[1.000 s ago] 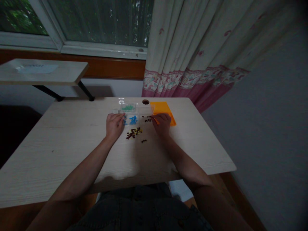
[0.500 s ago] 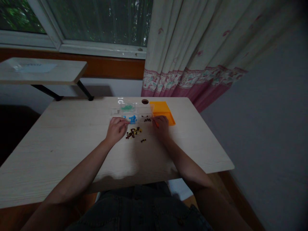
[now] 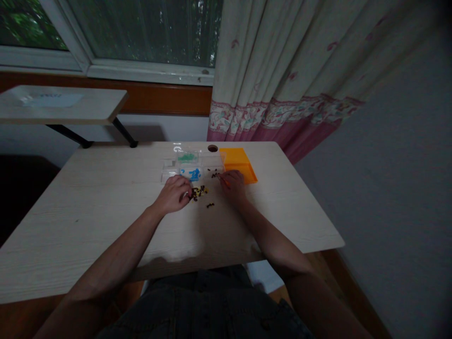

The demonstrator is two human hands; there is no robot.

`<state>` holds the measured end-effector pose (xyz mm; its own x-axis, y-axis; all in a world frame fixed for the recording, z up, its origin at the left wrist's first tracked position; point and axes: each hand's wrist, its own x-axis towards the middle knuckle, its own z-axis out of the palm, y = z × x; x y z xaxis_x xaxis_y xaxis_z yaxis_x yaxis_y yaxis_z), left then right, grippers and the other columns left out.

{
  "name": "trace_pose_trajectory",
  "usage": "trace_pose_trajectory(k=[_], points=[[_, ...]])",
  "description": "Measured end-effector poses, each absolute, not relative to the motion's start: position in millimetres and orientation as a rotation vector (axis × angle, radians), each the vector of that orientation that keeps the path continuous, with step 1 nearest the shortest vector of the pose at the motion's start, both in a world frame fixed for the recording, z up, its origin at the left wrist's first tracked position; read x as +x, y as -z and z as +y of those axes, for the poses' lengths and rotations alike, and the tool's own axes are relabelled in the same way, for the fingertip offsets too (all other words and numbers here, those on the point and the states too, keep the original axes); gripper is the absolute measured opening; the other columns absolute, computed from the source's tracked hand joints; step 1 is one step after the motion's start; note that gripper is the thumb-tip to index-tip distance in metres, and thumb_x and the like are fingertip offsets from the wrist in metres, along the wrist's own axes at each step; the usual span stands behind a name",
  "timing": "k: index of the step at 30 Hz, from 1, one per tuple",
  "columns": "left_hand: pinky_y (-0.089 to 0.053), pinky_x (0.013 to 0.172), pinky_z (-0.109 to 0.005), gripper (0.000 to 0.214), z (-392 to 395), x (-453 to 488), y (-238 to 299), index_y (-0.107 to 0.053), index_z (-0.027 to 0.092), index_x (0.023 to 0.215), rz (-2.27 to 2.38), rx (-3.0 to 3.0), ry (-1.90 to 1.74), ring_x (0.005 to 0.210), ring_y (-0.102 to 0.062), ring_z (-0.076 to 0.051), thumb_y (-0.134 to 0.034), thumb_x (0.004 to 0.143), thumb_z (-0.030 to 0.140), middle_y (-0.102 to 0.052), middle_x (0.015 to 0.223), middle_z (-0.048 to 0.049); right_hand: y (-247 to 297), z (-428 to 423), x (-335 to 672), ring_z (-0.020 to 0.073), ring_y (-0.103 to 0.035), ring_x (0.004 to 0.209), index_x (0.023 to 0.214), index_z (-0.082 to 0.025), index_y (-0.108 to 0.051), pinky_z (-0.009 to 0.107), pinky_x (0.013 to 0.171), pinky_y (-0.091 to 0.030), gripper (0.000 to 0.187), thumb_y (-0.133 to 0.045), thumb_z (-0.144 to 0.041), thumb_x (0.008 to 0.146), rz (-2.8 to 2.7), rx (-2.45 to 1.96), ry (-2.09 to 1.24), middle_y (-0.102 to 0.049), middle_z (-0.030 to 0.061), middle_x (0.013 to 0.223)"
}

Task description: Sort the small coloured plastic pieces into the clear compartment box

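My left hand [image 3: 174, 194] has its fingers curled in at the left edge of a small pile of brown and yellow pieces [image 3: 199, 191]; what they hold, if anything, is too small to make out. A slim orange tool [image 3: 225, 181] is pinched in my right hand [image 3: 233, 185], its tip toward several dark pieces [image 3: 214, 175] by the clear tray. The clear plastic tray [image 3: 208, 161] has compartments; blue pieces [image 3: 191, 174] fill one and green pieces [image 3: 188, 157] another. Below the pile lie a few loose dark pieces [image 3: 210, 205].
An open orange case [image 3: 235, 155] lies behind my right hand, partly covered by it. The table [image 3: 116, 202] has a round hole [image 3: 212, 149] near its back edge. A raised shelf [image 3: 102, 106] stands at back left, and a curtain [image 3: 254, 94] hangs behind.
My left hand has come back from beside the blue pieces to the brown and yellow pile, fingers curling in. My right hand has shifted slightly left with the orange tool.
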<state>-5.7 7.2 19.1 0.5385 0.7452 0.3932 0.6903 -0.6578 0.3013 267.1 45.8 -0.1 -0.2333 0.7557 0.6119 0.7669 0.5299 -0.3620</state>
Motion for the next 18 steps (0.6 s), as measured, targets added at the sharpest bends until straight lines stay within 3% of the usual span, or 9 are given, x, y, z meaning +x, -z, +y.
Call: trace_pose_trajectory(k=[11, 18], points=[[-0.036, 0.091, -0.044, 0.017, 3.6, -7.1, -29.7, -0.064, 0.022, 0.080, 1.236, 2.713, -0.607, 0.102, -0.051, -0.027, -0.067, 0.078, 0.039, -0.060, 0.098, -0.0064, 2.5, 46.6, 266.8, 0.0214, -0.058, 0.092, 0.095, -0.022, -0.074, 0.037, 0.086, -0.044, 0.020, -0.056, -0.029, 0.093, -2.029, -1.212, 0.047, -0.070, 0.0067, 0.091], [-0.036, 0.092, -0.043, 0.017, 5.2, -8.6, -25.0, -0.066, 0.023, 0.092, 1.246, 2.698, -0.620, 0.103, -0.051, -0.025, -0.059, 0.086, 0.037, -0.061, 0.102, -0.0061, 4.0, 47.1, 265.8, 0.0214, -0.058, 0.093, 0.098, -0.023, -0.074, 0.037, 0.086, -0.044, 0.021, -0.055, -0.031, 0.094, -2.045, -1.209, 0.009, -0.070, 0.0066, 0.092]])
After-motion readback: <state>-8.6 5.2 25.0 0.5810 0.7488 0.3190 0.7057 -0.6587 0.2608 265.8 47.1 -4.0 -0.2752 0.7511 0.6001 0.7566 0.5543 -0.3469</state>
